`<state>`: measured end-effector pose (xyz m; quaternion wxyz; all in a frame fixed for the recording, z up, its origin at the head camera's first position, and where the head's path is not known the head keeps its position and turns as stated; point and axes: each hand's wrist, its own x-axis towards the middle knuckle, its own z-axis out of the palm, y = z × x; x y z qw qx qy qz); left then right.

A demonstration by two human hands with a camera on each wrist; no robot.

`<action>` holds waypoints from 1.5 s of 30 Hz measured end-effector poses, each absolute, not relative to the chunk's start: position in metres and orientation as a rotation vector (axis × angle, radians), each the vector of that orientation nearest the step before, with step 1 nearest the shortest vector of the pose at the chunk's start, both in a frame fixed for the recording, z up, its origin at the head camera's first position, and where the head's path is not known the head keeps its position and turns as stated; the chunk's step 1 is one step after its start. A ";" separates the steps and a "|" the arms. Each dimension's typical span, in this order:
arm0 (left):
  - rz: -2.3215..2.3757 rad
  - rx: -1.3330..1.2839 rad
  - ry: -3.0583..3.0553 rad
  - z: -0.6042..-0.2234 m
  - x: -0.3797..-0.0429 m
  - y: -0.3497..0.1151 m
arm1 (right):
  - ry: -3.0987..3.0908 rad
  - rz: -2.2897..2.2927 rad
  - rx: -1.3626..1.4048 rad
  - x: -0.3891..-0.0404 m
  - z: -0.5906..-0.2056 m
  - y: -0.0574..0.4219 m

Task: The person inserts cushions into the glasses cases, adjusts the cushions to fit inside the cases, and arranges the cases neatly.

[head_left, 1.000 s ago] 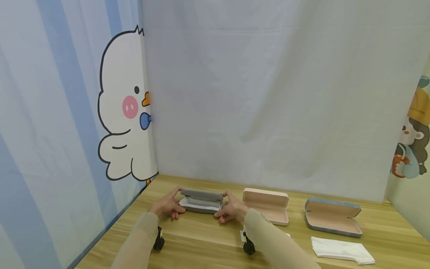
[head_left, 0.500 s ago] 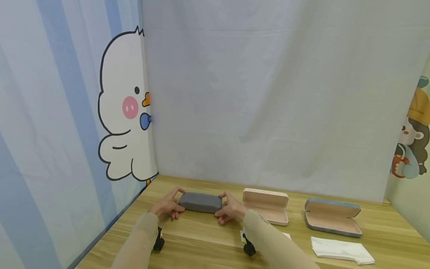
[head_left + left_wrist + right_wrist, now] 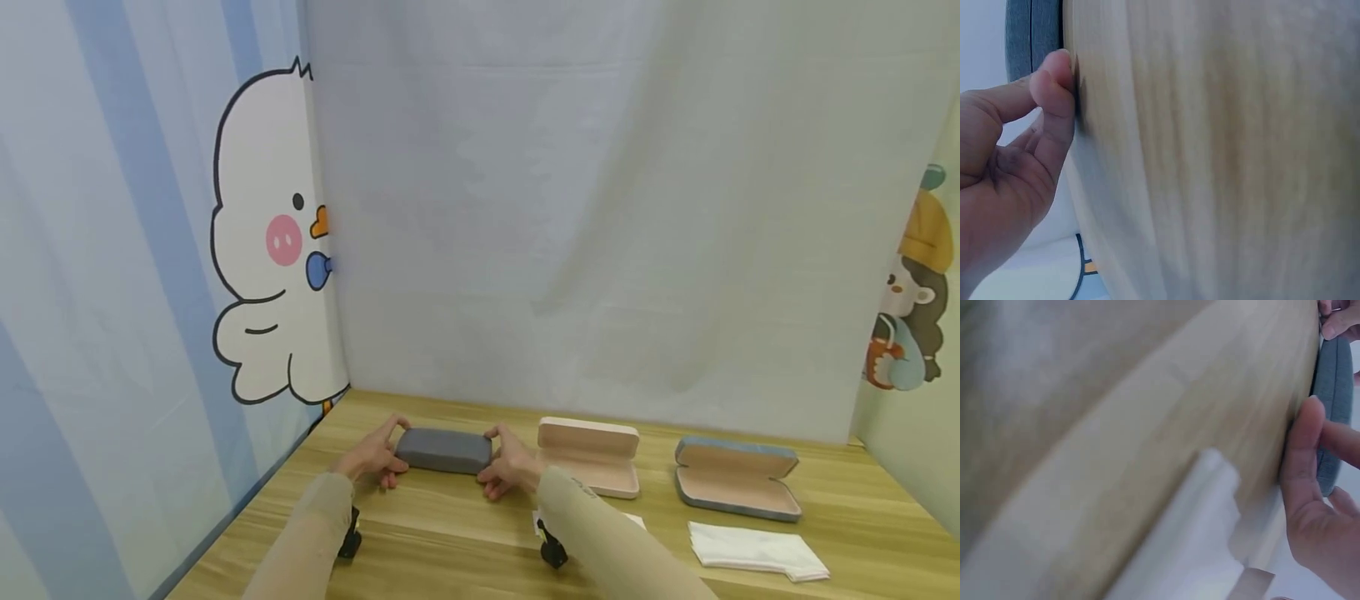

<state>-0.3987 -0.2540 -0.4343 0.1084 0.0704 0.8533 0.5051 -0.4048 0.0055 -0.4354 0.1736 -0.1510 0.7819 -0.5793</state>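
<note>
A grey glasses case lies closed near the back left of the wooden table. My left hand grips its left end between thumb and fingers, and my right hand holds the right end the same way. In the left wrist view, the fingers touch the end of the case, where the seam between lid and base shows as a thin line. From the right wrist, the thumb and fingers are seen at the near end of the case. Its inside is hidden.
To the right stand an open pink glasses case and an open blue one. A folded white cloth lies before the blue case. Another white cloth is partly hidden under my right forearm. A curtain hangs behind the table.
A second ago the grey case stood open with its pale lining showing; its lid has come down and is closed. Both hands have stayed at its ends. The head view has shifted slightly.
</note>
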 end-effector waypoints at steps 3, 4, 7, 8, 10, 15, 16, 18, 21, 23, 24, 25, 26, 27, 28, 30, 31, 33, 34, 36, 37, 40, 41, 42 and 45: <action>1.414 0.161 2.566 -0.430 -0.395 -0.249 | 2.272 -1.558 -0.454 -0.403 -0.429 0.010; 1.377 0.148 2.591 -0.428 -0.393 -0.248 | 2.293 -1.525 -0.465 -0.402 -0.426 0.012; 1.239 0.118 2.675 -0.418 -0.387 -0.243 | 2.333 -1.445 -0.511 -0.401 -0.416 0.019; 1.204 0.119 2.698 -0.415 -0.385 -0.242 | 2.331 -1.437 -0.525 -0.401 -0.413 0.022; 1.160 0.136 2.735 -0.410 -0.384 -0.240 | 2.297 -1.459 -0.548 -0.400 -0.406 0.028; 1.196 0.225 2.742 -0.396 -0.376 -0.224 | 2.218 -1.581 -0.586 -0.392 -0.392 0.047; 1.228 0.254 2.720 -0.392 -0.373 -0.219 | 2.209 -1.600 -0.595 -0.389 -0.390 0.052; 1.320 0.336 2.631 -0.389 -0.366 -0.210 | 2.203 -1.620 -0.616 -0.384 -0.387 0.062; 1.469 0.447 2.449 -0.386 -0.358 -0.194 | 2.206 -1.633 -0.633 -0.376 -0.388 0.079; 1.544 0.472 2.342 -0.387 -0.354 -0.183 | 2.205 -1.647 -0.625 -0.371 -0.390 0.090; 1.574 0.478 2.300 -0.388 -0.352 -0.178 | 2.205 -1.654 -0.612 -0.369 -0.392 0.095; 1.600 0.481 2.262 -0.389 -0.350 -0.172 | 2.201 -1.663 -0.602 -0.367 -0.393 0.100; 1.627 0.476 2.218 -0.391 -0.349 -0.167 | 2.200 -1.672 -0.589 -0.364 -0.394 0.105; 1.651 0.467 2.176 -0.394 -0.348 -0.161 | 2.195 -1.681 -0.574 -0.362 -0.395 0.111; 1.671 0.461 2.140 -0.397 -0.347 -0.156 | 2.197 -1.686 -0.564 -0.359 -0.396 0.115; 1.708 0.433 2.065 -0.403 -0.346 -0.145 | 2.196 -1.695 -0.549 -0.355 -0.398 0.126; 1.723 0.419 2.027 -0.406 -0.346 -0.139 | 2.191 -1.699 -0.542 -0.352 -0.399 0.131; 1.746 0.388 1.959 -0.411 -0.345 -0.129 | 2.177 -1.697 -0.525 -0.348 -0.401 0.144; 1.754 0.370 1.931 -0.414 -0.344 -0.123 | 2.164 -1.691 -0.516 -0.345 -0.402 0.151; 1.768 0.341 1.886 -0.419 -0.343 -0.113 | 2.136 -1.675 -0.493 -0.340 -0.405 0.166; 1.775 0.334 1.864 -0.421 -0.341 -0.108 | 2.124 -1.665 -0.483 -0.338 -0.407 0.173; 1.796 0.307 1.801 -0.427 -0.337 -0.093 | 2.103 -1.635 -0.449 -0.332 -0.414 0.195; 1.801 0.302 1.778 -0.429 -0.335 -0.089 | 2.104 -1.625 -0.436 -0.330 -0.416 0.201; 1.805 0.293 1.753 -0.431 -0.334 -0.085 | 2.107 -1.614 -0.425 -0.328 -0.418 0.207; 1.807 0.278 1.727 -0.436 -0.329 -0.073 | 2.092 -1.604 -0.372 -0.321 -0.424 0.223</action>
